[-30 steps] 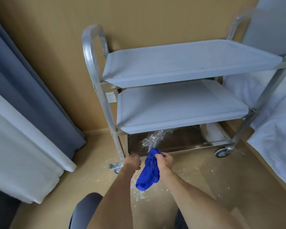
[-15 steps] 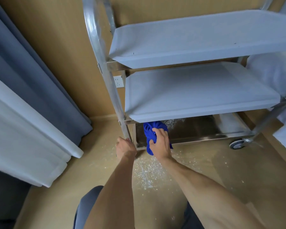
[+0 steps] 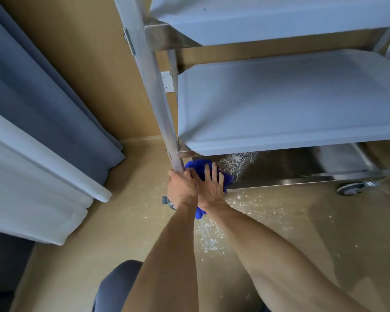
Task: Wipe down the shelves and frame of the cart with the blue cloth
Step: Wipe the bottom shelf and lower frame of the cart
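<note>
With the blue cloth (image 3: 208,171) pressed flat under the spread right hand (image 3: 209,188) at the bottom shelf's (image 3: 302,170) near-left corner, and the post (image 3: 158,104) gripped by the left hand (image 3: 181,190), white crumbs (image 3: 236,161) could be swept onto the floor (image 3: 279,221).

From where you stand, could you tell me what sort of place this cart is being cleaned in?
Probably a hotel room or similar guest bedroom, though I can't be sure. Floor-length grey and white curtains hang at the left, a wall socket sits on the wood-panelled wall, and the steel service cart stands on a wood floor.
</note>
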